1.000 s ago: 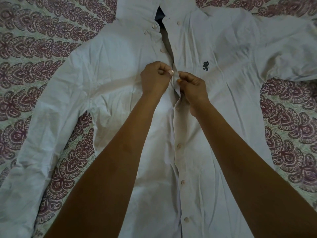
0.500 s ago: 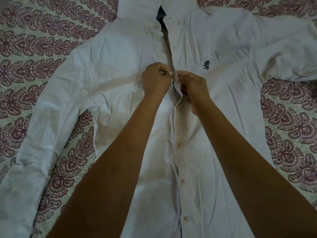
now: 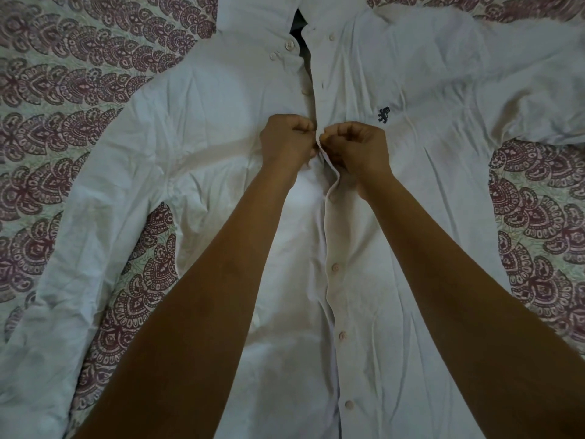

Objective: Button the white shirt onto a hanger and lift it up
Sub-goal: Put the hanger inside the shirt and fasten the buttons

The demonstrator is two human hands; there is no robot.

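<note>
A white long-sleeved shirt (image 3: 202, 128) lies flat and face up on a patterned bedspread, sleeves spread to both sides, with a small dark emblem (image 3: 383, 115) on its chest. My left hand (image 3: 286, 141) pinches the left edge of the front placket at chest height. My right hand (image 3: 359, 147) pinches the opposite edge, fingertips almost touching the left hand's. Below my hands three buttons (image 3: 335, 267) are fastened down the front. Above them the placket gapes up to the collar (image 3: 253, 17), where something dark shows inside the neck opening. I cannot make out a hanger.
The bedspread (image 3: 63, 74), pale with maroon paisley shapes, shows on both sides of the shirt and under the arms. The shirt's right sleeve (image 3: 506, 99) is folded across the upper right.
Both hands have closed in on the placket and rolled knuckles up. The fabric edges between them have come together.
</note>
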